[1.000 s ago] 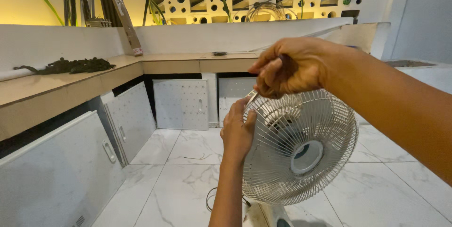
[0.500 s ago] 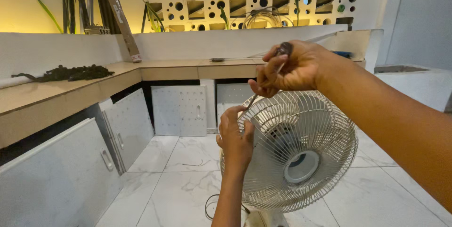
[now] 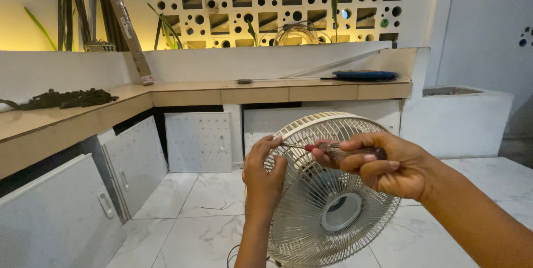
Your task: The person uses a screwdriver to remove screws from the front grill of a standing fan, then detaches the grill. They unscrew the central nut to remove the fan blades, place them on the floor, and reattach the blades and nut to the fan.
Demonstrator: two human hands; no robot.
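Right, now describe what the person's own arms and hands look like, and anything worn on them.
Both are bare: the left hand and right hand wear no gloves, and no rings, watch or bracelet show. Neither forearm has a sleeve as far as the frame reaches. The fingernails are short and unpainted. No markings or bandages are visible.

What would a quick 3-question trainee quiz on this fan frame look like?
1. True or false: the right hand holds a screwdriver level, tip pointing at the left hand.
2. Which part of the fan does the left hand grip? A) base B) grille rim C) cord
3. What flat blue thing lies on the counter at the back right?

Key: 1 true. 2 B. 3 a round blue tray.
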